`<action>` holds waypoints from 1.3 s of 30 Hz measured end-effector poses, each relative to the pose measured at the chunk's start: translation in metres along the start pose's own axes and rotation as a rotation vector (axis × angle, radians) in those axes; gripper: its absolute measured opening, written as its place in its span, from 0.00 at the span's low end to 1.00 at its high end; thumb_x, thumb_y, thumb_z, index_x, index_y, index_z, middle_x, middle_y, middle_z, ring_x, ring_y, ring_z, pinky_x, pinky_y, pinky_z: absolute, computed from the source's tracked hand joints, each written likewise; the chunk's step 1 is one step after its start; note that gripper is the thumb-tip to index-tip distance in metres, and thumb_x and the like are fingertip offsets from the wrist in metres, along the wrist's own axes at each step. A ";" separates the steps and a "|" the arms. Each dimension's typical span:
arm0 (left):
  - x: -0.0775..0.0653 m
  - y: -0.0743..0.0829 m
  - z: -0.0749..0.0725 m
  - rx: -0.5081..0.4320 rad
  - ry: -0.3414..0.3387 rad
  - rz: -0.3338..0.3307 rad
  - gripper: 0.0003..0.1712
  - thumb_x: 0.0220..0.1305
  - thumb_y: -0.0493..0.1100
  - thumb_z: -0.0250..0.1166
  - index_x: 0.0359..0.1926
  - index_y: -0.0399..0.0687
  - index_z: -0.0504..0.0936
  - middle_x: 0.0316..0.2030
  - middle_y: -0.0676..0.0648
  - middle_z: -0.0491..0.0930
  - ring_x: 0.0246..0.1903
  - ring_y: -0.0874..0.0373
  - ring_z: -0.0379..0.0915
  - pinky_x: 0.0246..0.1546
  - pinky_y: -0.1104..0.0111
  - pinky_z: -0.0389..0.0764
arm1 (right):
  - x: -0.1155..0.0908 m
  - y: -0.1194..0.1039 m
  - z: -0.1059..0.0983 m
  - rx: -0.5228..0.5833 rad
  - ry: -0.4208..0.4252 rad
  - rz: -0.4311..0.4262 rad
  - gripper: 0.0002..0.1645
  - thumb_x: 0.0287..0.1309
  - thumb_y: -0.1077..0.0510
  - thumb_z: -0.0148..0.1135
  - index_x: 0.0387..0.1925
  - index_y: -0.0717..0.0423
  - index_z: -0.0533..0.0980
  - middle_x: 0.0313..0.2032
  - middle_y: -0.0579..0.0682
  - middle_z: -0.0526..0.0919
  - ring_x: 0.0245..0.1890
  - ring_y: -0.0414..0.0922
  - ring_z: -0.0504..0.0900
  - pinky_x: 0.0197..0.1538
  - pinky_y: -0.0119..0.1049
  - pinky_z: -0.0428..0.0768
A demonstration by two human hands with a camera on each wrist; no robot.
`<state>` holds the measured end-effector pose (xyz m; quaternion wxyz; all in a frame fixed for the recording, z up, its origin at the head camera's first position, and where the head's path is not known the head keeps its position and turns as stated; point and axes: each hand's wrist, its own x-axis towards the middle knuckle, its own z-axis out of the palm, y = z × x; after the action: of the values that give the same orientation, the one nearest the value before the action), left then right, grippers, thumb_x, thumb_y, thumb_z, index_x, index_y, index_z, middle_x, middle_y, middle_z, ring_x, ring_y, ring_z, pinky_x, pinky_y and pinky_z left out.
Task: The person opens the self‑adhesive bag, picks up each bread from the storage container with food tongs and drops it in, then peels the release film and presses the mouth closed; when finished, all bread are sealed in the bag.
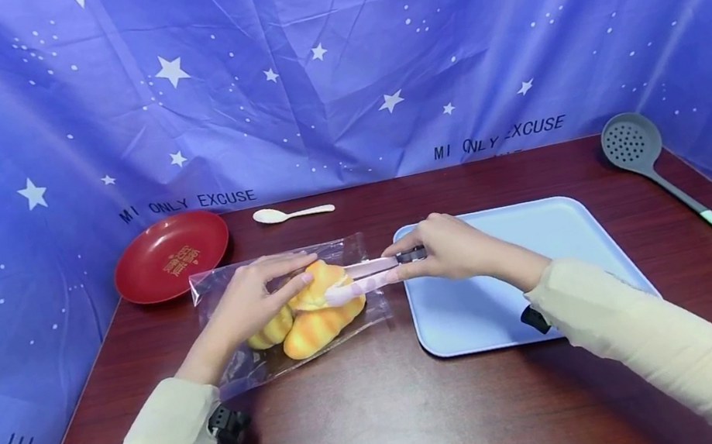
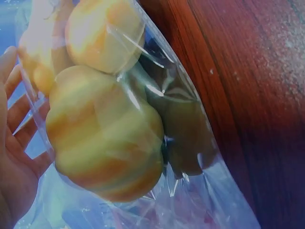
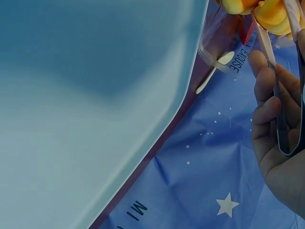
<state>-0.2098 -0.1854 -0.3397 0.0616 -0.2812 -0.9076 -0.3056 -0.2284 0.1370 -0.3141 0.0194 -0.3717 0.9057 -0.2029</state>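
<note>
Clasping the tongs [image 1: 361,286] in your right hand [image 1: 450,247], you seem to be gripping the upper bread roll [image 1: 317,285] in the clear bag [image 1: 243,372], left hand [image 1: 252,293] loosely spread against it; lifting likely calls for steady squeezing.

Three breads [image 1: 318,330]; one each: bag [image 1: 240,372], tongs [image 1: 367,285], tray [image 1: 526,225], plate [image 1: 145,269], spoon [image 1: 291,214], skimmer [image 1: 676,193]

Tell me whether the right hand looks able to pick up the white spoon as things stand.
Probably not yet: the right hand is taken up with holding the tongs. Otherwise, the way to the white spoon looks free.
</note>
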 end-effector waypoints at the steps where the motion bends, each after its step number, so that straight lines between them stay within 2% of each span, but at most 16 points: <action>1: 0.000 0.001 0.000 0.000 0.002 0.001 0.23 0.67 0.49 0.70 0.62 0.52 0.84 0.59 0.47 0.82 0.64 0.48 0.74 0.66 0.49 0.70 | 0.001 0.000 0.000 -0.002 -0.004 0.000 0.25 0.60 0.41 0.72 0.53 0.50 0.86 0.24 0.40 0.80 0.18 0.36 0.58 0.27 0.35 0.65; 5: 0.001 0.002 0.001 -0.001 0.019 0.018 0.22 0.66 0.48 0.71 0.60 0.51 0.85 0.57 0.48 0.83 0.63 0.48 0.75 0.65 0.49 0.71 | 0.002 0.000 0.000 0.008 -0.018 0.007 0.25 0.60 0.41 0.71 0.54 0.49 0.86 0.23 0.42 0.80 0.18 0.37 0.58 0.27 0.35 0.65; 10: 0.001 0.003 0.004 -0.027 0.033 0.030 0.19 0.66 0.47 0.71 0.57 0.51 0.87 0.54 0.49 0.85 0.60 0.49 0.78 0.63 0.52 0.74 | -0.001 0.001 0.003 0.031 -0.002 0.015 0.25 0.60 0.41 0.72 0.53 0.49 0.86 0.33 0.40 0.85 0.20 0.37 0.62 0.29 0.35 0.68; 16: 0.003 0.009 0.004 -0.090 0.058 0.029 0.18 0.65 0.45 0.72 0.56 0.53 0.88 0.53 0.49 0.86 0.59 0.51 0.79 0.63 0.53 0.75 | -0.010 -0.001 0.002 0.070 0.034 0.041 0.24 0.59 0.40 0.72 0.52 0.48 0.87 0.21 0.39 0.76 0.17 0.35 0.56 0.27 0.35 0.65; 23: 0.007 0.014 0.004 -0.167 0.081 0.041 0.17 0.65 0.43 0.72 0.55 0.53 0.88 0.53 0.49 0.85 0.59 0.52 0.79 0.64 0.55 0.74 | -0.019 -0.006 -0.009 0.062 0.069 0.040 0.23 0.59 0.41 0.73 0.51 0.48 0.87 0.22 0.37 0.81 0.17 0.34 0.52 0.27 0.35 0.66; 27: 0.009 0.017 0.005 -0.194 0.080 0.054 0.18 0.65 0.42 0.72 0.56 0.53 0.88 0.52 0.51 0.86 0.60 0.53 0.78 0.64 0.55 0.74 | -0.024 -0.007 -0.013 0.041 0.079 0.043 0.25 0.59 0.39 0.71 0.52 0.48 0.87 0.14 0.35 0.69 0.15 0.33 0.52 0.26 0.35 0.65; 31: 0.010 0.018 0.007 -0.174 0.046 0.061 0.17 0.66 0.42 0.71 0.55 0.51 0.88 0.51 0.52 0.86 0.61 0.50 0.77 0.66 0.54 0.72 | -0.027 -0.006 -0.012 0.011 0.065 0.052 0.27 0.59 0.38 0.71 0.53 0.49 0.86 0.12 0.37 0.60 0.14 0.32 0.53 0.24 0.34 0.64; 35: 0.010 0.019 0.010 -0.110 0.025 0.080 0.16 0.66 0.43 0.71 0.54 0.49 0.89 0.51 0.51 0.87 0.60 0.49 0.78 0.65 0.53 0.73 | -0.027 -0.003 -0.008 -0.039 0.052 0.041 0.28 0.59 0.36 0.70 0.54 0.49 0.86 0.12 0.36 0.60 0.14 0.32 0.54 0.24 0.34 0.63; 39: 0.011 0.020 0.011 -0.086 0.051 0.102 0.15 0.66 0.42 0.71 0.52 0.47 0.89 0.50 0.49 0.87 0.59 0.46 0.79 0.64 0.52 0.74 | -0.024 0.000 -0.006 -0.061 0.057 0.027 0.30 0.59 0.36 0.70 0.55 0.49 0.85 0.13 0.37 0.60 0.15 0.33 0.53 0.23 0.33 0.59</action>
<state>-0.2076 -0.1610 -0.3352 0.0879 -0.3214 -0.8764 -0.3478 -0.2126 0.1557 -0.3113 -0.0151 -0.3539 0.9166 -0.1857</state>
